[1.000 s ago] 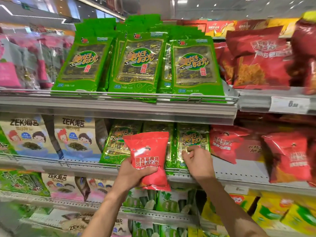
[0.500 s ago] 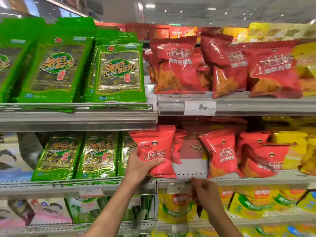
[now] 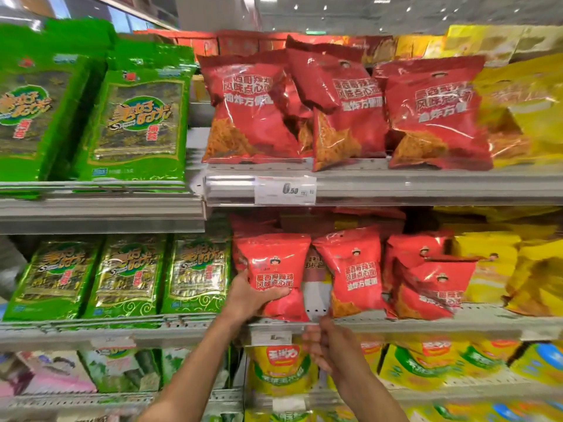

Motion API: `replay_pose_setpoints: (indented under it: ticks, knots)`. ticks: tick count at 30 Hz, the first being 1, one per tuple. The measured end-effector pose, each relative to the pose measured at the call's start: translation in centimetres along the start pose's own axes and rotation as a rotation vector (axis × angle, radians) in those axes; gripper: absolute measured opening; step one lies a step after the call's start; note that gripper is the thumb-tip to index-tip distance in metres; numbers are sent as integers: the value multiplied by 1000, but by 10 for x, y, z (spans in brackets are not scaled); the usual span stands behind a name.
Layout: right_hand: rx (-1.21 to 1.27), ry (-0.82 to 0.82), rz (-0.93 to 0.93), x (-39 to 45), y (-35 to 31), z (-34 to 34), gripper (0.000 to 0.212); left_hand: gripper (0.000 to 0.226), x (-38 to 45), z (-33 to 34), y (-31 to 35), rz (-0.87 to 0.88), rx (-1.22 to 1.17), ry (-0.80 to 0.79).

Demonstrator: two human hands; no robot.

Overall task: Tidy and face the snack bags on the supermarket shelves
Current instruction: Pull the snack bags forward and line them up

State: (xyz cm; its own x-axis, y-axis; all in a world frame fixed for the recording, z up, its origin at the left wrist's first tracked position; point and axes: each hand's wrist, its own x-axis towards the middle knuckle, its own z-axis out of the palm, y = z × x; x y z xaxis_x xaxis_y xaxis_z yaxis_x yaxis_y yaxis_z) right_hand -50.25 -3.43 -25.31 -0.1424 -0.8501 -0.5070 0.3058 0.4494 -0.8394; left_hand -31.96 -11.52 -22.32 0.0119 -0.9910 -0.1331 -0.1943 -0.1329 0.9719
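Head view: we see our left hand (image 3: 253,300) holding a red snack bag (image 3: 274,275) at the front of the middle shelf (image 3: 426,325).
Bag position: it stands upright with its printed face toward us, at the left end of the red row, just beside the green seaweed packs (image 3: 198,272).
Grip state: our thumb lies across the lower front of the bag and the other fingers go behind it, so the left hand grasps the bag near its bottom left corner.
Handling, weight: we judge the bag is light, puffed with air and with a crunchy snack inside.
Handling, surface: the foil looks glossy, so it may slip, and a hard squeeze could crush the contents.
Where to hold: we think the lower edge, where our hand is, or the side seams are the safest places.
Left arm pose: the forearm rises from below the grip, and the wrist bends a little toward the bag.
Right hand (image 3: 327,348): it is below and to the right of the grip, at the shelf edge; the fingers are blurred and we cannot tell if they hold something.
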Motion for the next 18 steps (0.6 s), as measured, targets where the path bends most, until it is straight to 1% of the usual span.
replay_pose_setpoints:
  ticks: [2, 5, 6, 9, 11, 12, 14, 16, 18]
  knots:
    - [9, -12, -1, 0, 1, 0, 35, 61, -1, 0, -1, -26, 11, -6]
    - [22, -9, -16, -1, 3, 2, 34, 86, -6, 0, -3, -27, 38, 8]
    - [27, -6, -24, -2, 3, 3, 34, 88, -7, 0, -4, -15, 49, 9]
    - [68, -1, -49, -7, 4, 7, 34, 75, -13, -2, -6, 26, 124, 5]
    - [90, 2, -66, -11, 5, 7, 33, 76, -22, -3, -6, 68, 166, 42]
    - [92, 7, -79, -13, 5, 8, 33, 80, -29, -4, -5, 100, 197, 93]
    - [99, 17, -113, -20, 7, 7, 33, 85, -48, -2, -4, 199, 291, 255]
    - [98, 43, -142, -26, 12, 2, 32, 79, -73, 7, -6, 324, 306, 396]
    - [73, 89, -158, -33, 18, -8, 32, 71, -97, 21, -9, 388, 301, 475]
